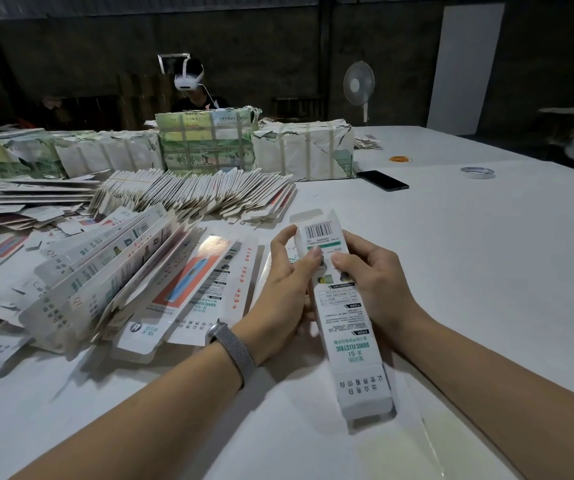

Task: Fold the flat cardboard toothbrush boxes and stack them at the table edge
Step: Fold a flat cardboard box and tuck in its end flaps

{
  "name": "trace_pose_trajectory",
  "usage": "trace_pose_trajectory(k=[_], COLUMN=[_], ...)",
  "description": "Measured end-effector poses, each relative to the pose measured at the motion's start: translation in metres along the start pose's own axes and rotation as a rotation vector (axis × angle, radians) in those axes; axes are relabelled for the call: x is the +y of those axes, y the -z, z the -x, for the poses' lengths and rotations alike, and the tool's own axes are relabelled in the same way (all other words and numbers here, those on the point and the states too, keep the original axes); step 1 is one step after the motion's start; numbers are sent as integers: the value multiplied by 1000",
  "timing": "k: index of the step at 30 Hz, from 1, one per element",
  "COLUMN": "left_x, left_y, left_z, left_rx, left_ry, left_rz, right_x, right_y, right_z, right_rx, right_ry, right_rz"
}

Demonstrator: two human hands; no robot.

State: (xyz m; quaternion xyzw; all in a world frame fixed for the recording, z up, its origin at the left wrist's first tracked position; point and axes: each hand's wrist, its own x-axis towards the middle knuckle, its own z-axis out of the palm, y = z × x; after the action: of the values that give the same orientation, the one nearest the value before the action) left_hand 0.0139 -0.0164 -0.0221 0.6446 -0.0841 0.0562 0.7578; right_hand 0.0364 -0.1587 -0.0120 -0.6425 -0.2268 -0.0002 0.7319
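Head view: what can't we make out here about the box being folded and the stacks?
- Box in both hands: its underside and far-end flaps are hidden by the left hand, the right hand and the box itself.
- Small print on the box: too small to read.
- Flat boxes at left: the pile runs off the left edge, so no count.
- Table near edge: outside the frame, so no finished stack is visible.

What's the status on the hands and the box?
Left hand and right hand both grip the box, held above the table. Far flaps open. Nothing in the way.
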Motion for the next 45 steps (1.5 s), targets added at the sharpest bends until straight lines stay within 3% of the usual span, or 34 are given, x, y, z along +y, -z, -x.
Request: trace_pose_trajectory(k=[7,15,27,35,45], left_x=[-1,-1,-5,-4,-4], left_y=[2,4,6,-2,-1], left_z=[0,-6,-6,0,0], left_rx=[8,119,88,-43,-95], left_ry=[36,105,91,-39,-29], left_rz=[18,148,138,19,10], right_x=[2,9,6,2,4], right_y=[2,13,10,10,9], right_z=[-4,-7,-6,-7,-9], right_rx=[-48,-274,-222,-94,-52], right_ry=[-76,-187,-187,-159,-154], right_rz=[-59,-69,-85,-182,-171])
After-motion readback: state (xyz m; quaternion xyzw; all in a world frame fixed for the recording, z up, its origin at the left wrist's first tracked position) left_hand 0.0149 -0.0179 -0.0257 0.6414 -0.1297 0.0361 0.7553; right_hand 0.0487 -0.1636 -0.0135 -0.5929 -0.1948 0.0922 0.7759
